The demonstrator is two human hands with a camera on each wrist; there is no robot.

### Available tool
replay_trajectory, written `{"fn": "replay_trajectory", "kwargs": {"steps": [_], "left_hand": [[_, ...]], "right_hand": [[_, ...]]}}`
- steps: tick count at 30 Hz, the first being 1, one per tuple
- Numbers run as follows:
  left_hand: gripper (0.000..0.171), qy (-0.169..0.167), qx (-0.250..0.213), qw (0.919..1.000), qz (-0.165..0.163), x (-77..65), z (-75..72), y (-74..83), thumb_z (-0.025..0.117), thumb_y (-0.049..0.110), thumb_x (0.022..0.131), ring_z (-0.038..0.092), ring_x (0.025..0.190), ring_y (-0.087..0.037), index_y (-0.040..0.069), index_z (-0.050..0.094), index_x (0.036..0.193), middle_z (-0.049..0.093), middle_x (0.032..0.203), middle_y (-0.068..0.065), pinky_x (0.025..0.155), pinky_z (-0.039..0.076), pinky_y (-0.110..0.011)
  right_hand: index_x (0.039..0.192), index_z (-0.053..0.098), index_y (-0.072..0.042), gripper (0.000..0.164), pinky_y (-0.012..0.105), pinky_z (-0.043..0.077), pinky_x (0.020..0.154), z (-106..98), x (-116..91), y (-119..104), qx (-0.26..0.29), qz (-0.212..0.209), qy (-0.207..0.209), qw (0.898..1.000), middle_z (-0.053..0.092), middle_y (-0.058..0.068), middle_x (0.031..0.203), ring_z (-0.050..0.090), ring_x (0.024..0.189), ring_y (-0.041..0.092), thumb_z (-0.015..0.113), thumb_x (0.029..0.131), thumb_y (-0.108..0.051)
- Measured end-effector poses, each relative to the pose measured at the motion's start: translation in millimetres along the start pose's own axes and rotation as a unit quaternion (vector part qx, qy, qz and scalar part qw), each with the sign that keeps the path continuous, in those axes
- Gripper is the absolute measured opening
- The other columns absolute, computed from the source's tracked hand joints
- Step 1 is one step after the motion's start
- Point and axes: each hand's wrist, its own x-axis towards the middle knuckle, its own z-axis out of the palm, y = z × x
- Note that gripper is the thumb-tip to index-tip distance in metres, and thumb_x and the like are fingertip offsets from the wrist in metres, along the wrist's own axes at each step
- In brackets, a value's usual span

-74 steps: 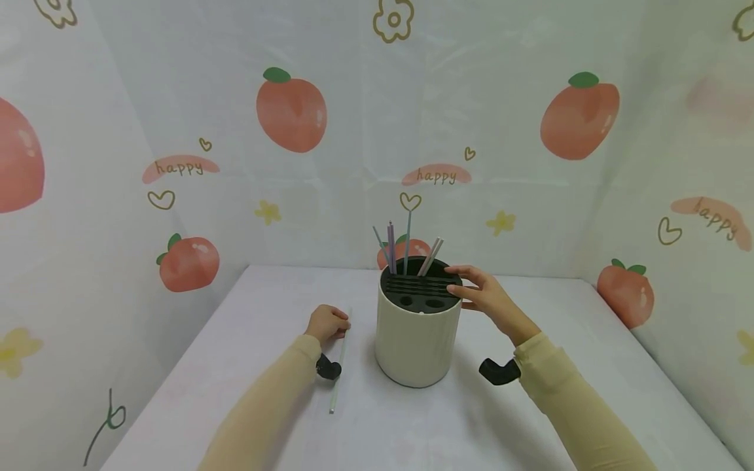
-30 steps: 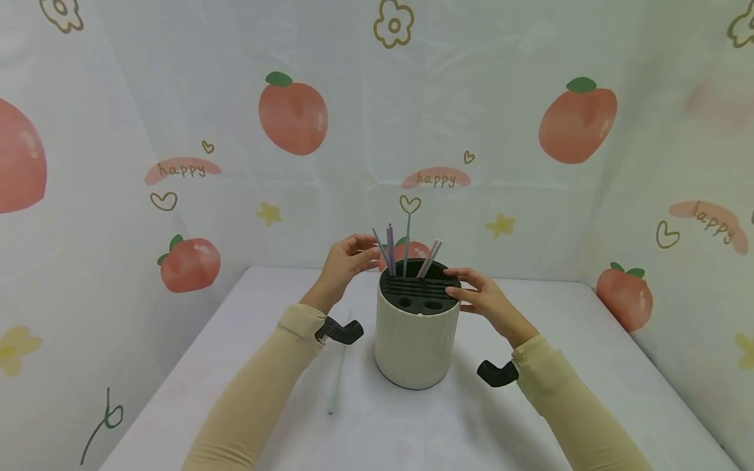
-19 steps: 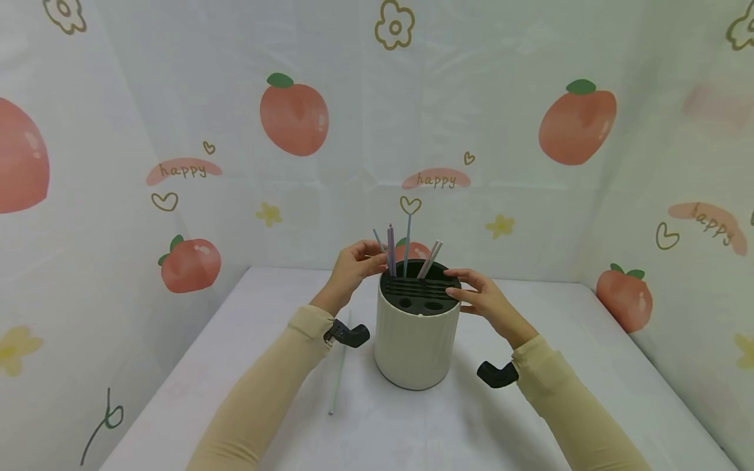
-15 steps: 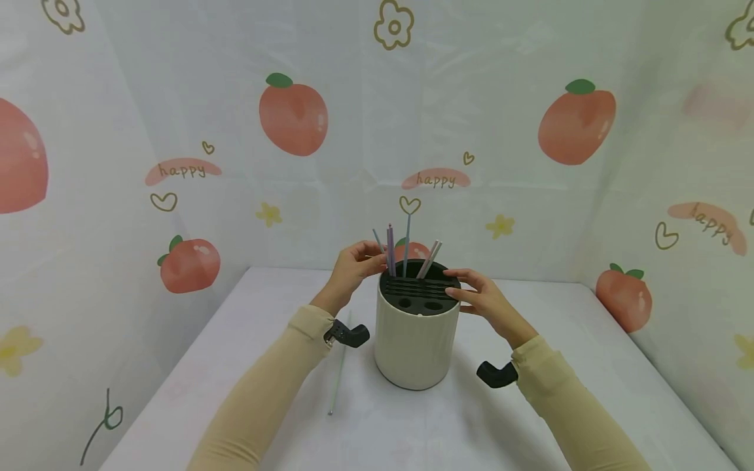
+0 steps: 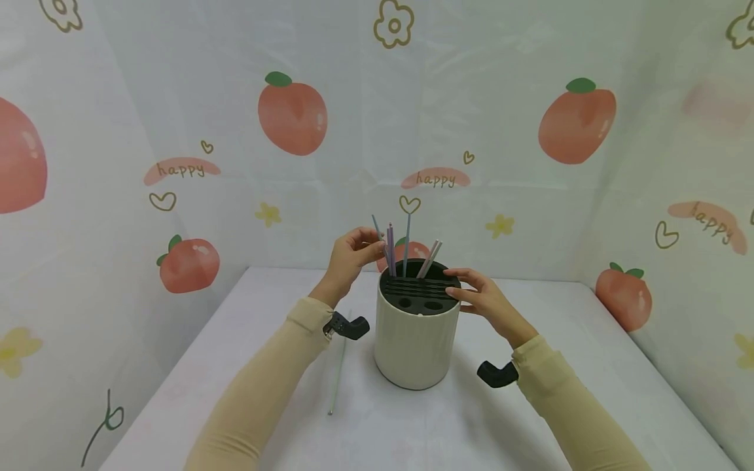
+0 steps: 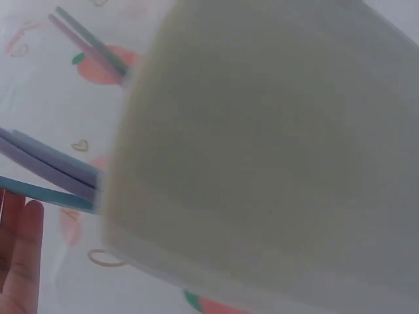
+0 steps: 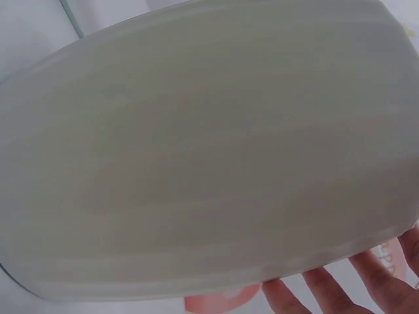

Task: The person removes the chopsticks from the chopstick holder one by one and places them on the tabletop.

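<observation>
A cream, ribbed knife-and-utensil holder (image 5: 415,353) with a black slotted insert (image 5: 419,305) stands upright on the table. My left hand (image 5: 346,261) is at its far left rim, pinching a slim blue chopstick (image 5: 376,224) that leans out of the rear opening. In the left wrist view the fingertips (image 6: 31,226) lie against this blue stick. My right hand (image 5: 491,304) holds the holder's right rim, with fingertips over the top edge. Fingers (image 7: 321,284) also press the side wall in the right wrist view. The sticks' lower ends are hidden inside.
Purple sticks (image 5: 391,248), another blue stick (image 5: 408,239) and pale pink sticks (image 5: 432,254) stand in the same rear opening. On the white table (image 5: 283,366), left of the holder, lies a pale green stick (image 5: 338,379). A fruit-patterned sheet (image 5: 365,144) hangs behind.
My left hand has left the green stick on the table and gone up to the holder's rear left. Its blue stick has just risen slightly. My right hand stays on the rim.
</observation>
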Motion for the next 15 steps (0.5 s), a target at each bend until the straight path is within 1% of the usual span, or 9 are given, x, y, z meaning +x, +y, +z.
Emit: {"fn": "replay_trajectory", "kwargs": {"steps": [3, 7, 10, 12, 14, 15], "left_hand": [[0.011, 0.013, -0.03, 0.9993, 0.02, 5.2, -3.1, 14.0, 0.064, -0.002, 0.091, 0.065, 0.086, -0.009, 0.008, 0.062, 0.096, 0.064, 0.099, 0.0, 0.086, 0.057, -0.034], [0.019, 0.036, -0.073, 0.9943, 0.069, 14.1, -9.7, 39.3, 0.063, -0.005, 0.09, 0.065, 0.083, -0.01, 0.015, 0.065, 0.09, 0.066, 0.095, 0.002, 0.081, 0.059, -0.029], [0.021, 0.061, -0.107, 0.9861, 0.112, 19.6, -16.8, 60.9, 0.063, -0.007, 0.089, 0.066, 0.081, -0.009, 0.014, 0.066, 0.089, 0.067, 0.093, 0.002, 0.078, 0.059, -0.027], [0.02, 0.079, -0.13, 0.9793, 0.133, 21.1, -23.5, 75.3, 0.063, -0.006, 0.089, 0.066, 0.081, -0.01, 0.014, 0.066, 0.089, 0.066, 0.093, 0.001, 0.078, 0.059, -0.027], [0.015, 0.098, -0.155, 0.9719, 0.148, 20.8, -31.5, 87.8, 0.065, -0.005, 0.089, 0.066, 0.08, -0.011, 0.01, 0.066, 0.092, 0.065, 0.091, -0.002, 0.076, 0.059, -0.027], [0.013, 0.107, -0.165, 0.9689, 0.15, 20.2, -36.2, 92.4, 0.065, -0.003, 0.089, 0.066, 0.08, -0.012, 0.008, 0.066, 0.093, 0.064, 0.091, -0.002, 0.076, 0.059, -0.027]], "right_hand": [[0.141, 0.043, -0.005, 0.053, 0.054, 0.047, 0.101, 0, 0, 0, 0.0, 0.0, -0.001, 1.0, 0.034, 0.02, 0.15, 0.044, 0.131, 0.037, 0.062, 0.095, -0.021], [0.141, 0.043, -0.005, 0.053, 0.052, 0.048, 0.1, -1, 1, 0, -0.003, 0.0, 0.001, 1.0, 0.035, 0.02, 0.15, 0.046, 0.129, 0.034, 0.063, 0.094, -0.021], [0.141, 0.044, -0.005, 0.053, 0.052, 0.048, 0.099, -2, 1, 0, -0.004, -0.002, 0.001, 1.0, 0.035, 0.02, 0.149, 0.047, 0.127, 0.033, 0.063, 0.094, -0.021], [0.141, 0.044, -0.005, 0.053, 0.052, 0.048, 0.099, -1, 1, 0, -0.003, -0.003, 0.001, 1.0, 0.036, 0.02, 0.149, 0.046, 0.128, 0.034, 0.063, 0.094, -0.021], [0.141, 0.044, -0.005, 0.053, 0.052, 0.048, 0.099, -1, 0, 0, -0.002, -0.003, 0.0, 1.0, 0.036, 0.02, 0.149, 0.045, 0.129, 0.035, 0.063, 0.094, -0.021], [0.141, 0.044, -0.005, 0.053, 0.052, 0.048, 0.099, -1, 0, 0, -0.001, -0.003, 0.0, 1.0, 0.036, 0.02, 0.149, 0.045, 0.13, 0.036, 0.063, 0.094, -0.021]]}}
